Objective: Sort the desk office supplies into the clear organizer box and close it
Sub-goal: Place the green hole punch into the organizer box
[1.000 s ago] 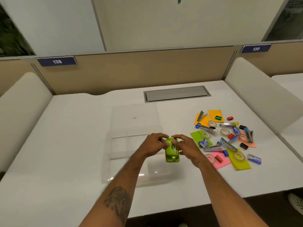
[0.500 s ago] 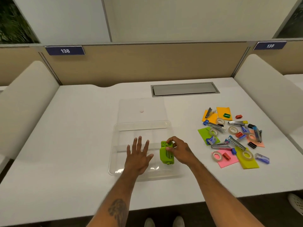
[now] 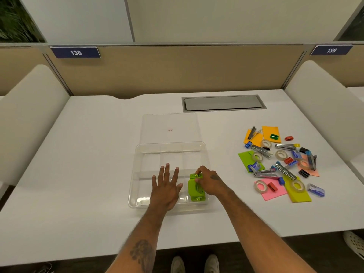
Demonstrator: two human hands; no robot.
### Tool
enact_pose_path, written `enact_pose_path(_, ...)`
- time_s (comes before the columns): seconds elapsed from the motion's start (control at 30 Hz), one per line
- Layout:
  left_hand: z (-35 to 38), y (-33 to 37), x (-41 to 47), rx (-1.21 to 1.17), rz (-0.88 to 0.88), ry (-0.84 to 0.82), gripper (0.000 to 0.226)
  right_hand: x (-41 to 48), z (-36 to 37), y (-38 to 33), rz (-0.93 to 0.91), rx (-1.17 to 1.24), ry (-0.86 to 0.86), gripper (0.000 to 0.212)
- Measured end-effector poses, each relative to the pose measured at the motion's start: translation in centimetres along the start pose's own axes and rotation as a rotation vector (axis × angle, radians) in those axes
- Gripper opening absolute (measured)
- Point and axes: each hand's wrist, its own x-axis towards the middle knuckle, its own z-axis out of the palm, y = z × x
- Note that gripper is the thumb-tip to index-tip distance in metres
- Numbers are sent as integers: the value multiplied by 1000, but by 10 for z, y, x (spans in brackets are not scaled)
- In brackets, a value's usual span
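The left hand (image 3: 166, 187) lay flat and open-fingered over the clear, compartmented plastic organizer box (image 3: 137, 164). Beside it, the right hand (image 3: 209, 183) pinched the lime-green plastic hole punch (image 3: 195, 191), set in the box's near-right compartment. Seating it flat before letting go looked advisable. Loose supplies (image 3: 279, 164) waited well apart, rightward.

1 head cam, wide-angle, looks fwd and down, desk (image 3: 88, 174) close below
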Motion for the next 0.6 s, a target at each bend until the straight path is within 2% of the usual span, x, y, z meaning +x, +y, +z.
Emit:
enact_pose_path(0.2,0,-1,0,20,4,-3,62,3,-2,0,3,-102,38,16)
enact_pose_path(0.3,-5,1,1,37,8,6,67,2,-7,-1,5,-37,133,15)
enact_pose_path(0.37,-10,4,3,33,13,28,69,-1,-11,3,-35,-81,248,19)
enact_pose_path(0.47,-17,9,9,19,51,52,68,-6,-17,14,-103,-172,395,36)
enact_pose_path(0.6,-27,24,18,-9,113,96,74,-19,-26,33,-37,-360,475,69)
